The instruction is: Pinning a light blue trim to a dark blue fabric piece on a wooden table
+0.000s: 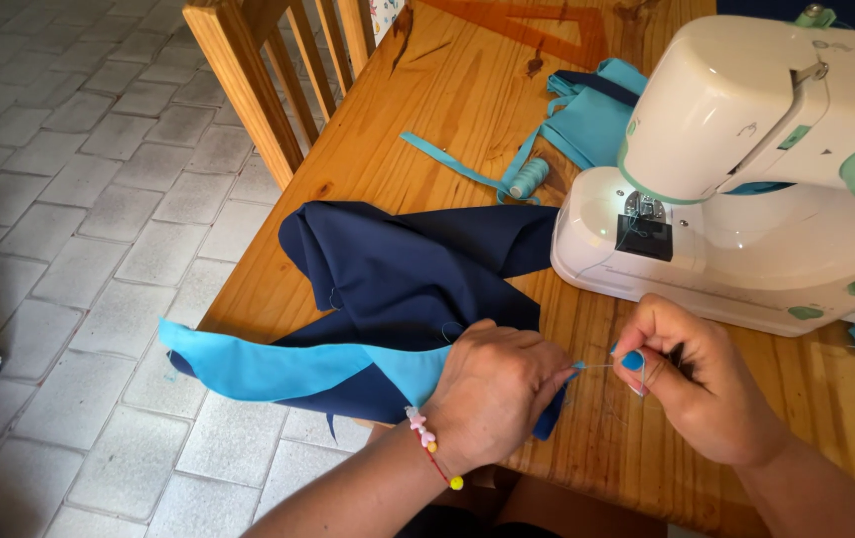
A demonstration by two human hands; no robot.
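My left hand point(492, 389) pinches the corner of a navy blue fabric piece point(418, 274) edged with a light blue strip point(278, 367), lying on the wooden table point(427, 110). My right hand point(692, 374), with blue nails, pinches a thin thread point(599, 366) that runs from the fabric corner between the two hands. A beaded bracelet sits on my left wrist. A white sewing machine point(746, 169) with pale green knobs stands just beyond my right hand, its lamp lit over the needle.
Light blue fabric point(592, 115), a blue strip and a thread spool point(528, 178) lie behind the machine's left side. A wooden chair point(268, 70) stands at the table's left edge. Grey floor tiles spread to the left.
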